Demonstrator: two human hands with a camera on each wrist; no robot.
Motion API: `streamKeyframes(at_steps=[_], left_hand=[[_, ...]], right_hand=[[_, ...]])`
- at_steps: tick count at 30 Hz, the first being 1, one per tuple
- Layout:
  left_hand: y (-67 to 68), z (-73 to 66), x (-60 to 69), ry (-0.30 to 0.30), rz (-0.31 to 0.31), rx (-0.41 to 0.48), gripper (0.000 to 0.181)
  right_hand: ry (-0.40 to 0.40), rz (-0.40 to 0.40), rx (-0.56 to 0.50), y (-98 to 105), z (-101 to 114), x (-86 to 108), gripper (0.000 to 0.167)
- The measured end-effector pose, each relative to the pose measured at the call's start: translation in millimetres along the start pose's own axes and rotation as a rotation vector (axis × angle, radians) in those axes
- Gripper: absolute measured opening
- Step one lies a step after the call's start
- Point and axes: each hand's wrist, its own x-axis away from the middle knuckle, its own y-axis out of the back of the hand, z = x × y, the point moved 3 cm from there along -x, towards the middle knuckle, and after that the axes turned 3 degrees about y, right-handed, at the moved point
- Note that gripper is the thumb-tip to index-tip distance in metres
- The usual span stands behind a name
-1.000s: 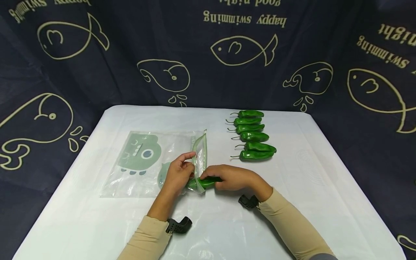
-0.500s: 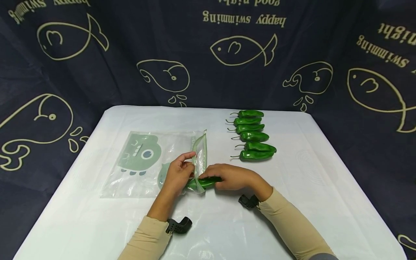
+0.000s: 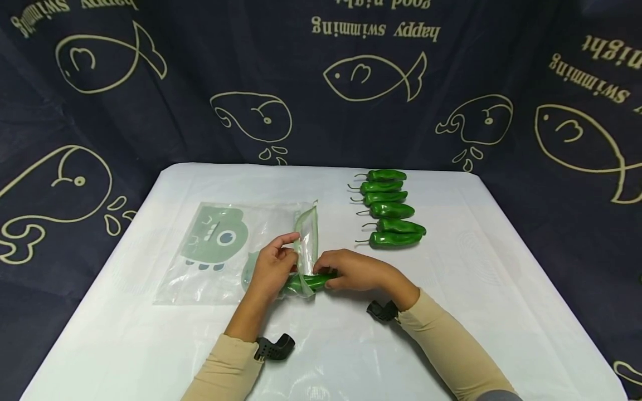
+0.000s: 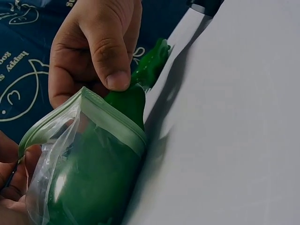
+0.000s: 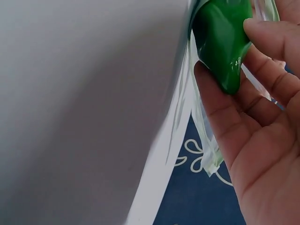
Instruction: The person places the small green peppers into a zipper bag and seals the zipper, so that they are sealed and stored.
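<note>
A clear zip bag (image 3: pixel 273 217) with green monster prints lies flat, its green-edged mouth facing right. At that mouth, my left hand (image 3: pixel 274 267) pinches the upper edge between thumb and fingers. My right hand (image 3: pixel 358 271) holds the tip end of a green pepper (image 3: pixel 321 280), whose other end is inside the bag. Through the plastic in the left wrist view, the pepper (image 4: pixel 93 173) shows large behind the green zip strip (image 4: pixel 112 124). Fingers and thumb surround the pepper's pointed tip (image 5: pixel 227 61) in the right wrist view.
Several green peppers (image 3: pixel 391 210) lie in a column at the back right of the white table (image 3: pixel 476 312), stems to the left. A dark blue cloth (image 3: pixel 301 44) with fish drawings surrounds the table. Each wrist wears a black camera mount (image 3: pixel 276 347).
My right hand has shifted slightly left, and the pepper has slid a little deeper into the bag. My left hand keeps its hold on the bag's edge.
</note>
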Motion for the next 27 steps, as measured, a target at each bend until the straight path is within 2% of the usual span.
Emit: streamKeyframes(at_steps=[5,20,27], left_hand=[[0.9,-1.0,0.5,-0.001,0.002,-0.003,0.047],[1.6,-3.4,1.6,-0.002,0.005,-0.022,0.049],[2.1,-3.8,1.4,-0.008,0.007,-0.002,0.049]], right_hand=[[0.027,-0.003,-0.002,-1,2,-3.7,0.021],[0.053,0.016,-0.006,-4,6,-12.9,0.026],[0.056,0.020,0.012,-5,5,-15.5,0.029]])
